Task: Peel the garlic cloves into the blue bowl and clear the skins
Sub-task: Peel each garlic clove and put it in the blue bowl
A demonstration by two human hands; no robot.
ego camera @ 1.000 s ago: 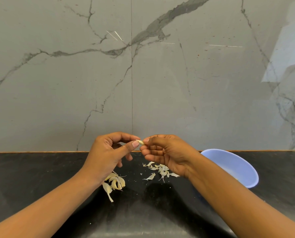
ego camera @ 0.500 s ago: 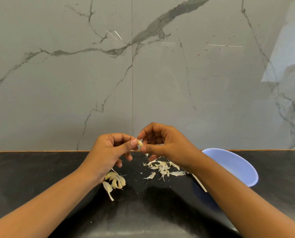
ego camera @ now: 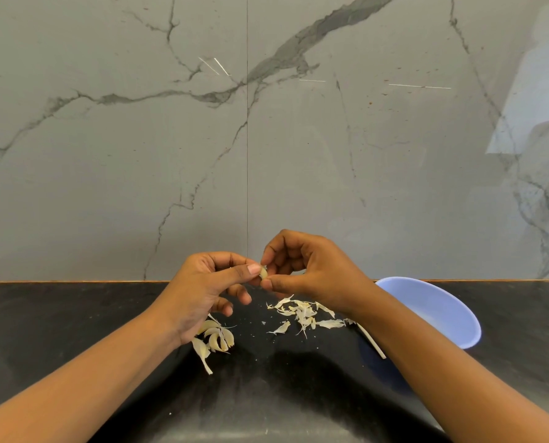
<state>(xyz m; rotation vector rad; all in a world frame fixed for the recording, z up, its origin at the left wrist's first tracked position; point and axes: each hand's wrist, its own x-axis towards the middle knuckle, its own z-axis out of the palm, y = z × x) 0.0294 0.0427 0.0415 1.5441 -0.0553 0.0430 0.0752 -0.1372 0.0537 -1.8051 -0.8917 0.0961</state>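
A small pale garlic clove [ego camera: 263,272] is held above the black counter between both hands. My left hand [ego camera: 202,292] pinches it with thumb and forefinger. My right hand [ego camera: 311,270] pinches its other side, fingers curled. Below my left hand lies a cluster of unpeeled cloves [ego camera: 215,340]. A scatter of papery skins [ego camera: 302,314] lies under my right hand. The blue bowl [ego camera: 439,311] sits to the right, partly hidden by my right forearm.
A thin pale stem [ego camera: 372,343] lies on the counter beside my right forearm. The black counter [ego camera: 74,314] meets a grey marble wall [ego camera: 247,155] right behind the hands. The counter's front edge runs along the bottom of the view.
My right hand has lifted and turned, its fingers now arched over the clove. More skins and the stem show beneath it. My left hand has barely moved.
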